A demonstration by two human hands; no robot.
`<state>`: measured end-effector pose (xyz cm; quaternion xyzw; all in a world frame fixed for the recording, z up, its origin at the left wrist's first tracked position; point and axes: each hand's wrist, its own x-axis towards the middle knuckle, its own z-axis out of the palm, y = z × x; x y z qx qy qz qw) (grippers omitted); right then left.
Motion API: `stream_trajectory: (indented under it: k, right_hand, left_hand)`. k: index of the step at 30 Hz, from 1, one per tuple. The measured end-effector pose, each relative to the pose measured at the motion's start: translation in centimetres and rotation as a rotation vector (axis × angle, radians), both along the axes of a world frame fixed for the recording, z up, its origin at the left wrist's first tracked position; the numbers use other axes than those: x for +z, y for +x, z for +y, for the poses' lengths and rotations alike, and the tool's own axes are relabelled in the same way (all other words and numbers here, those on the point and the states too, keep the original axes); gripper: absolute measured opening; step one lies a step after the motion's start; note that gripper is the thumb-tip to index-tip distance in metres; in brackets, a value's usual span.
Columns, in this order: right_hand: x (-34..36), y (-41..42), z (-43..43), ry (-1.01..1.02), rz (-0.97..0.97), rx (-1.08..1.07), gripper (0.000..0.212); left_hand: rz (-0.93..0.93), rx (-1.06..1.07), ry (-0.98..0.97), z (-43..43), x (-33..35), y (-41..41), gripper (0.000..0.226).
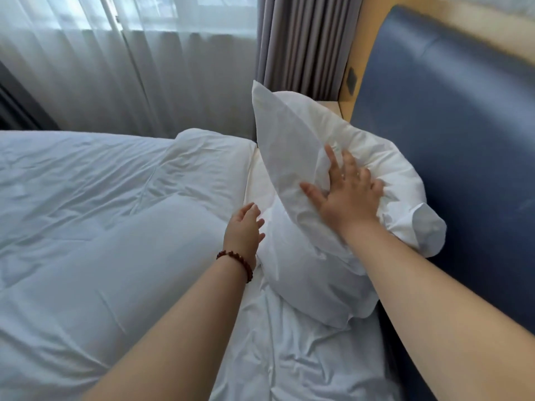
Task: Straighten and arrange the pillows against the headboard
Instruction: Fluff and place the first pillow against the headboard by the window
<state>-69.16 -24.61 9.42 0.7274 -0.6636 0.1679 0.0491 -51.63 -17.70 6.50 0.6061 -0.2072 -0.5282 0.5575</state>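
Note:
Two white pillows lean against the blue padded headboard [451, 117] on the right. The upper pillow [289, 140] stands tilted on top of the lower pillow [315, 285]. My right hand [347, 195] presses flat on the upper pillow with fingers spread, denting it. My left hand [244, 230], with a bead bracelet at the wrist, touches the left edge of the lower pillow, fingers loosely apart and holding nothing.
A rumpled white duvet [101, 227] covers the bed to the left, and bare creased sheet [289, 357] lies in front of the pillows. Sheer curtains [130, 68] and a grey drape [301, 41] hang behind. A wooden panel [356, 53] with a dark switch edges the headboard.

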Motion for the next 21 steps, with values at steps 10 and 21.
stream_trajectory:
  k: [10,21]
  right_hand:
    - [-2.2,0.2,-3.8,0.071,0.142,-0.076,0.081]
    - [-5.8,0.3,-9.4,0.054,0.133,-0.115,0.101]
  left_hand:
    - [0.264,-0.070,0.303,-1.8,-13.1,0.3,0.039]
    - [0.055,-0.008,0.534,-9.5,-22.5,-1.3,0.141]
